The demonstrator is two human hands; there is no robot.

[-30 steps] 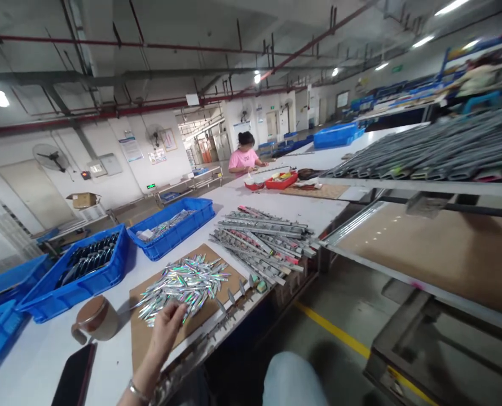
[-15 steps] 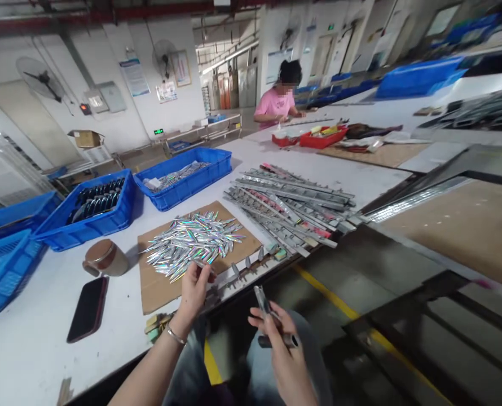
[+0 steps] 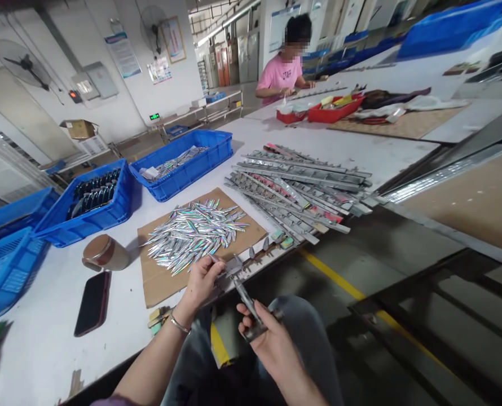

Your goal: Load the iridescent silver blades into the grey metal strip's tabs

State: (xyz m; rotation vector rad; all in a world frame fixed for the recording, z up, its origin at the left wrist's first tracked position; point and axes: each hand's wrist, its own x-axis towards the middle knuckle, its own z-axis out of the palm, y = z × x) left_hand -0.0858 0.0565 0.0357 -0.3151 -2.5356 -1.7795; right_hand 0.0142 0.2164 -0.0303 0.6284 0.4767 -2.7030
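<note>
On a white factory table, the left hand pinches a shiny strip beside the pile; the right hand grips pliers. The thin strip could slip from so light a pinch.

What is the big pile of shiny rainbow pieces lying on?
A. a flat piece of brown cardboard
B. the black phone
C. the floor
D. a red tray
A. The pile of shiny pieces lies on a flat brown cardboard sheet spread on the white table, just beyond the left hand; the black phone lies apart, to the left of the cardboard.
</note>
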